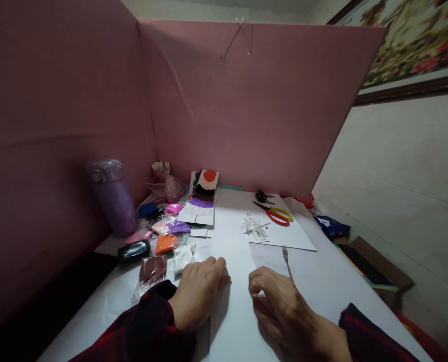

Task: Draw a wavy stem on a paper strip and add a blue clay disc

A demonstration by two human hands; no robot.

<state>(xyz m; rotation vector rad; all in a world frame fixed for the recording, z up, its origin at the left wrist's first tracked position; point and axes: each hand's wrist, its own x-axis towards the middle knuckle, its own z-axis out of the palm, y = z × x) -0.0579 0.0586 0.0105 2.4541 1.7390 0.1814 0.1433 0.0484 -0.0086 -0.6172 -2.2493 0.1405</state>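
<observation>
My left hand [198,294] rests on the white table [322,281] as a loose fist, fingers curled under, nothing showing in it. It lies just right of a brown clay bag [152,269] and a white clay bag [182,257]. My right hand [280,304] lies beside it with fingers curled round the handle of a small fork [285,255], whose tines point away from me. Both sleeves are dark red.
More clay bags lie at the left: orange [166,244], black [133,250], purple [179,227], pink [173,207]. A purple flask [113,198] stands by the pink partition [246,110]. A card with clay stripes [203,198], scissors [278,215] on white paper [295,239], a box [374,266] off the table's right edge.
</observation>
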